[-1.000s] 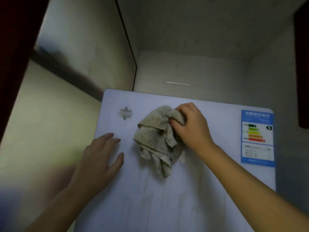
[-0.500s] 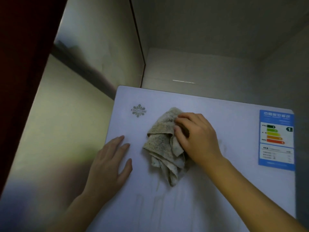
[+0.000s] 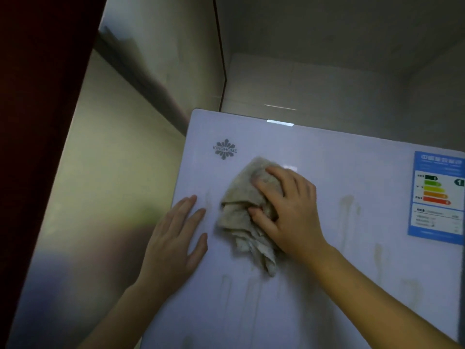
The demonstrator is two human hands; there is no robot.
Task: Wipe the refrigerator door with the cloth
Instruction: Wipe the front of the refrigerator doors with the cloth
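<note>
The white refrigerator door fills the lower middle and right, with faint brownish drip streaks on it. A crumpled grey-beige cloth lies against its upper middle, below and to the right of a snowflake logo. My right hand presses on the cloth's right side, fingers curled into its folds. My left hand lies flat with fingers spread on the door's left edge, just left of the cloth and apart from it.
A blue energy label is stuck at the door's upper right. A pale wall runs close along the left side, with a dark red surface at the far left. Grey wall rises behind the refrigerator top.
My right hand has flattened over the cloth and slid it slightly on the door. The view has shifted so the door sits further right and lower. My left hand stays planted.
</note>
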